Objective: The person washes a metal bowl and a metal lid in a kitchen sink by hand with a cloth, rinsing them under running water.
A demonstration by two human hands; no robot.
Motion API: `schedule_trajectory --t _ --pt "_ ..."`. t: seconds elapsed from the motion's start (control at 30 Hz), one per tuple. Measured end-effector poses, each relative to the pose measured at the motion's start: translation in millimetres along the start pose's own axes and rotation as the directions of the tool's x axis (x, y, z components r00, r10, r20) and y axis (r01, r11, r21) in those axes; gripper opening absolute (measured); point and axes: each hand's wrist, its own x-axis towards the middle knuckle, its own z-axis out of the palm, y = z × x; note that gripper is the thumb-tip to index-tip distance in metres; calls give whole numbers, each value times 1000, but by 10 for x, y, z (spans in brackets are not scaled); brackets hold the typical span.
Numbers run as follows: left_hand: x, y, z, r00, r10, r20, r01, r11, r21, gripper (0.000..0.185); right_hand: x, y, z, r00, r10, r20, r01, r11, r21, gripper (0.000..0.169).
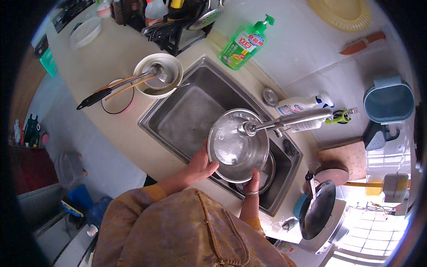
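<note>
Under the faucet point(293, 119) is a stainless steel bowl point(222, 167), with water running into it. My left hand point(201, 163) grips the bowl's rim on its left side, thumb along the edge. On the near right rim rests my right hand point(252, 183), its thumb over the edge; most of its fingers are hidden behind the bowl. The bowl hangs over the divider of a double-basin steel sink point(190, 113). Beneath it, in the right basin, another metal pan or bowl point(272, 170) is partly covered.
On the counter left of the sink, stacked bowls point(141, 71) hold a ladle point(163, 71), chopsticks and a spoon. A green dish soap pump bottle point(242, 46) and a white spray bottle point(295, 103) stand behind the sink. A wok point(318, 210) leans at the right, near cutting boards point(355, 157).
</note>
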Motion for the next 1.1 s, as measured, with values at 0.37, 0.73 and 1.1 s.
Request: schedule_trajectory --t 0.37,0.73,1.1 --pt "-40 -64 45 999 -44 -16 43 997 -65 68 -27 -169 -11 998 -64 10 65 978 -196 54" --pt "4 -10 31 997 67 46 -68 998 19 65 500 -1035 -199 843 -494 -212 409 846 -343 26" --pt "-23 121 7 991 -126 44 127 992 -20 70 1313 -1648 -15 889 -399 -227 357 912 -204 38"
